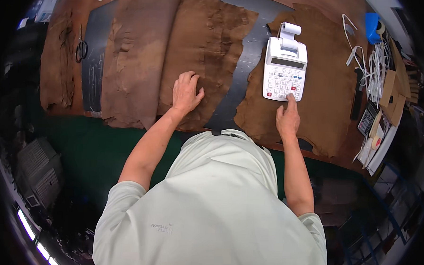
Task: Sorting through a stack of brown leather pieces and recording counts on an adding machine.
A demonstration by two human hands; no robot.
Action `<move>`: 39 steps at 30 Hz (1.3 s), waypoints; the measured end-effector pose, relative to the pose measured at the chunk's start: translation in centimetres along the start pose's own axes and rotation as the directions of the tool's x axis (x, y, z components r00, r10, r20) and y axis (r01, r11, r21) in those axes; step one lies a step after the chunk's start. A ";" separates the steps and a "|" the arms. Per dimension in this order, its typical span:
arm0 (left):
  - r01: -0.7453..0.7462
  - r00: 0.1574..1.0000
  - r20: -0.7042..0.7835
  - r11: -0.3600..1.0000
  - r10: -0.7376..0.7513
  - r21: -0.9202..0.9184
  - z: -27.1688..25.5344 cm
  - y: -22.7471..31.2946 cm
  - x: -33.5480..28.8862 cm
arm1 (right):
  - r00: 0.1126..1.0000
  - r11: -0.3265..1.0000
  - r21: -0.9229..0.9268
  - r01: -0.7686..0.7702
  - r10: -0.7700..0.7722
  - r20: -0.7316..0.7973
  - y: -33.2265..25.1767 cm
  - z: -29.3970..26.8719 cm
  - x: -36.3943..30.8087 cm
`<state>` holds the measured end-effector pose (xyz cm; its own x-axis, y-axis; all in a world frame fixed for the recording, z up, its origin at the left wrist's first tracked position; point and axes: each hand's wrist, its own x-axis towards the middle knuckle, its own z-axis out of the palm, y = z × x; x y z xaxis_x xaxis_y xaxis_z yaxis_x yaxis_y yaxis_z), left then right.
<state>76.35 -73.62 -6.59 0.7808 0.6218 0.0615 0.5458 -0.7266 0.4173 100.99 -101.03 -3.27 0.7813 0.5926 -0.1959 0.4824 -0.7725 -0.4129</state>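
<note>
A white printing calculator (pixel 283 71) with a paper roll (pixel 291 28) at its top lies on a brown leather hide (pixel 324 109) to the right. My right hand (pixel 288 120) reaches its lower edge, index finger stretched onto the bottom keys and the other fingers curled, holding nothing. Further left, my left hand (pixel 186 92) rests open on another brown hide (pixel 211 37), fingers loosely bent and thumb apart. A folded, paler brown hide (pixel 137 58) lies just left of that hand. Between the two main hides shows a dark grey mat (pixel 245 70).
Black-handled scissors (pixel 81 50) lie at the left, beside a narrow hide (pixel 58 64). Along the right edge are bundled white cables (pixel 378 68), a small dark calculator (pixel 368 119), a tape roll (pixel 375 142) and a cardboard box (pixel 393 100). The table's near edge runs by my waist.
</note>
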 end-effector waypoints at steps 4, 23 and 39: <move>-0.047 0.999 -0.003 0.999 0.047 0.026 -0.6 -0.3 0.1 | 0.999 0.984 0.175 -0.035 0.031 0.023 -2.7 -0.6 -0.5; 0.632 0.667 -0.182 0.678 -0.722 -0.376 -11.4 -17.0 -0.9 | 0.990 0.965 0.260 0.022 -0.057 0.128 -4.7 1.0 -2.3; 0.647 0.646 -0.167 0.650 -0.745 -0.399 -9.4 -18.3 -1.2 | 0.997 0.970 0.242 0.033 -0.051 0.066 -3.2 -0.1 -1.9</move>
<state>62.54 -58.32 -5.80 0.0467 0.9917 -0.1199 0.7387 0.0465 0.6724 98.02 -99.75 -1.49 0.7278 0.6450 -0.2331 0.3982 -0.6741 -0.6221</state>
